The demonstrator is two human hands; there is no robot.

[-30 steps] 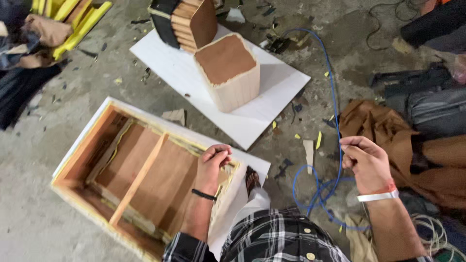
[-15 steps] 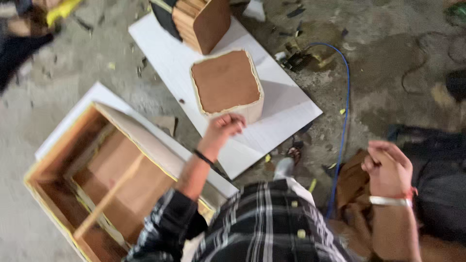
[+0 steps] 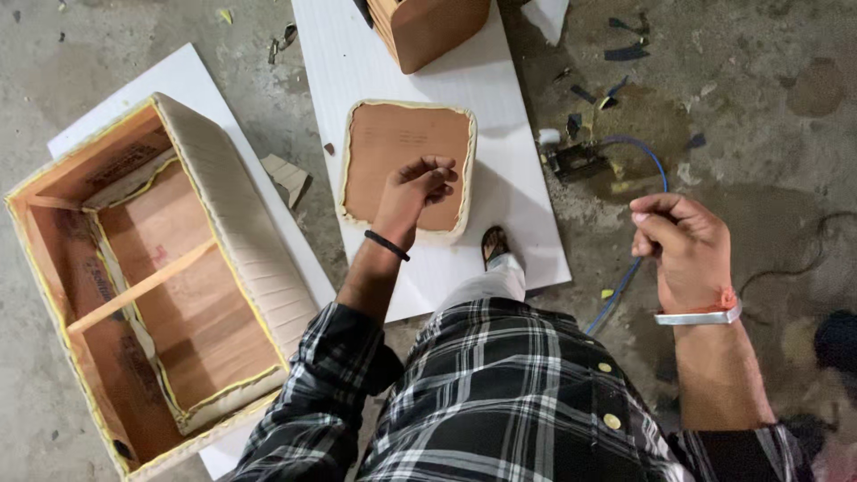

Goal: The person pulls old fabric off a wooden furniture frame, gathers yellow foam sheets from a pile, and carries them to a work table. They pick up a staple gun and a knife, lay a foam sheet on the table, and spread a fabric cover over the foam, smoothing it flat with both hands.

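My left hand (image 3: 412, 192), a black band on its wrist, hangs with its fingers curled loosely over a small square padded box (image 3: 384, 143). The box lies upside down, plywood bottom up, on a white board (image 3: 527, 223). I see nothing in that hand. My right hand (image 3: 683, 250), with a metal bracelet and an orange thread, is curled into a loose fist out to the right, over the concrete floor. A blue hose (image 3: 656, 174) on the floor passes beneath it.
A large open wooden box with a padded cream side (image 3: 232, 223) lies at the left on another white board (image 3: 178, 76). A brown padded piece (image 3: 433, 27) stands at the top edge. A small tool (image 3: 576, 161) lies at the hose's end. My sandalled foot (image 3: 494, 243) rests on the board.
I have stepped from the large box toward the small one. My left hand left the large box's rim and now hovers over the small box. My right hand stayed curled.
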